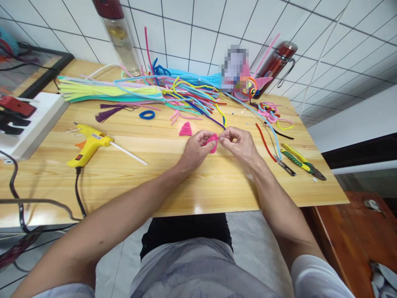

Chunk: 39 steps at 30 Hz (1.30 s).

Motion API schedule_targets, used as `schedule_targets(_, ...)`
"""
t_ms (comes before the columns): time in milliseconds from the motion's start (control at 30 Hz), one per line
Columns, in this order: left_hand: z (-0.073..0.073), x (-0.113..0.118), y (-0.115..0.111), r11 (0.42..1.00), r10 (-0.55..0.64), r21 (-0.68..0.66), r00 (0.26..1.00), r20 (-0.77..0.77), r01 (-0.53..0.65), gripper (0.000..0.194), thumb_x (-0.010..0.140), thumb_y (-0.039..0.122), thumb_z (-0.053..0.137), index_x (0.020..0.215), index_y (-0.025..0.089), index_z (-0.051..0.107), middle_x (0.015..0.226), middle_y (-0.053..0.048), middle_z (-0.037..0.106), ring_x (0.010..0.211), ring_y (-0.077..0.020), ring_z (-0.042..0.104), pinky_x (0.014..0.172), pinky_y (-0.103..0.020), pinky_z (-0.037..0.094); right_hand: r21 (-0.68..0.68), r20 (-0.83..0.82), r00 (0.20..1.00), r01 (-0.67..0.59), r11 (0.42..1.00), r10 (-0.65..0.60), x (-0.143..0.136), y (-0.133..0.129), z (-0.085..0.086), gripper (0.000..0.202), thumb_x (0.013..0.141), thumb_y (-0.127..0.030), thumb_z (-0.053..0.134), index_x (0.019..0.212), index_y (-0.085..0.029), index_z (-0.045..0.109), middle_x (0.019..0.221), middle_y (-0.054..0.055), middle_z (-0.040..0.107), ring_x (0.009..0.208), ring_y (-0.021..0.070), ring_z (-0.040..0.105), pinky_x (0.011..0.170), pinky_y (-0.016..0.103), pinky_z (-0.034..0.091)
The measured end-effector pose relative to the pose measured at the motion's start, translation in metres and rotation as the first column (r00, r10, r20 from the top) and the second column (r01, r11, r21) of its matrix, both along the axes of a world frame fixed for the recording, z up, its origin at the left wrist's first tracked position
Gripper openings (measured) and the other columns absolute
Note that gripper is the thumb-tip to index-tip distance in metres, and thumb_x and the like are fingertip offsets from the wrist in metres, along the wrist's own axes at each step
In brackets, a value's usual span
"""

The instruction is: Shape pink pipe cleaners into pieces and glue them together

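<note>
My left hand [198, 150] holds a small pink ridged piece [212, 145] between thumb and fingers, above the wooden table [173, 186]. Close at its right edge, my right hand [236, 141] has thumb and index finger pinched together; what they grip, if anything, is too small to make out. A second pink ridged piece [185, 129], roughly triangular, lies flat on the table just beyond my left hand. The tips of a blue and a yellow pipe cleaner [221, 114] end just behind my hands.
A yellow glue gun [89, 145] with a white stick lies left. Pipe cleaner bundles [114, 90] stretch along the back, near a glass bottle [119, 37] and a red flask [276, 62]. Pliers [304, 162] and small snips [285, 166] lie right; a white power strip [40, 124] is far left.
</note>
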<state>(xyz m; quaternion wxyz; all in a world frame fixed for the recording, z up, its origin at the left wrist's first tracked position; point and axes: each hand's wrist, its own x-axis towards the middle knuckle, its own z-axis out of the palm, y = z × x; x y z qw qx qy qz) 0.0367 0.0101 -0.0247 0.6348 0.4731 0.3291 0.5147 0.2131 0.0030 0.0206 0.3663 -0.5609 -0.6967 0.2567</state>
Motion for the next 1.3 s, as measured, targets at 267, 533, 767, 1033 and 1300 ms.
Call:
schedule_targets(267,-0.0023,-0.0003,-0.0036,0.998,0.043,0.057,0.998,-0.043,-0.04,0.021,0.079,0.028,0.08,0.094,0.016,0.072,0.079,0.0,0.071,0.07,-0.0113,0.064,0.067,-0.024,0.054,0.011,0.009,1.0,0.011,1.0,-0.011,-0.0019,-0.0025,0.0009,0.009,0.078,-0.027,0.066,0.073,-0.021,0.07,0.068,0.0,0.069,0.061,0.0141,0.053,0.06,0.029,0.04)
schedule_targets(533,0.0026,-0.0021,-0.003,0.997,0.071,0.03,0.995,-0.063,-0.069,0.015,0.081,0.028,0.079,0.086,0.017,0.07,0.075,0.001,0.069,0.065,-0.0104,0.062,0.063,-0.023,0.053,0.013,0.036,0.999,-0.004,1.0,0.003,-0.0038,-0.0041,-0.0021,0.01,0.08,-0.028,0.067,0.076,-0.021,0.072,0.065,0.0,0.066,0.061,0.0146,0.052,0.061,0.029,0.041)
schedule_targets(767,0.0047,-0.0023,-0.0027,0.999,0.034,-0.007,0.999,-0.036,-0.034,0.017,0.083,0.029,0.081,0.084,0.017,0.069,0.073,0.001,0.068,0.064,-0.0109,0.061,0.062,-0.024,0.053,-0.025,0.004,1.0,-0.029,0.999,0.029,-0.0057,-0.0049,0.0011,0.01,0.081,-0.029,0.068,0.078,-0.021,0.073,0.065,-0.001,0.065,0.062,0.015,0.053,0.061,0.029,0.041)
schedule_targets(1033,0.0039,-0.0014,-0.0043,0.999,0.033,0.004,0.999,-0.023,-0.032,0.017,0.08,0.03,0.08,0.087,0.017,0.07,0.076,0.0,0.071,0.067,-0.0105,0.063,0.065,-0.024,0.054,-0.014,-0.004,1.0,-0.013,1.0,0.013,-0.004,-0.0027,-0.0026,0.008,0.078,-0.027,0.066,0.074,-0.021,0.07,0.062,-0.002,0.06,0.06,0.014,0.049,0.06,0.03,0.038)
schedule_targets(1300,-0.0011,-0.002,-0.0016,1.0,0.012,0.013,1.0,-0.023,-0.012,0.017,0.081,0.029,0.079,0.084,0.017,0.068,0.072,0.001,0.068,0.063,-0.0105,0.061,0.062,-0.023,0.052,-0.044,-0.018,0.999,-0.03,0.999,0.029,-0.0065,-0.0061,0.0008,0.011,0.08,-0.03,0.067,0.076,-0.02,0.069,0.065,-0.001,0.061,0.062,0.0141,0.05,0.06,0.029,0.038)
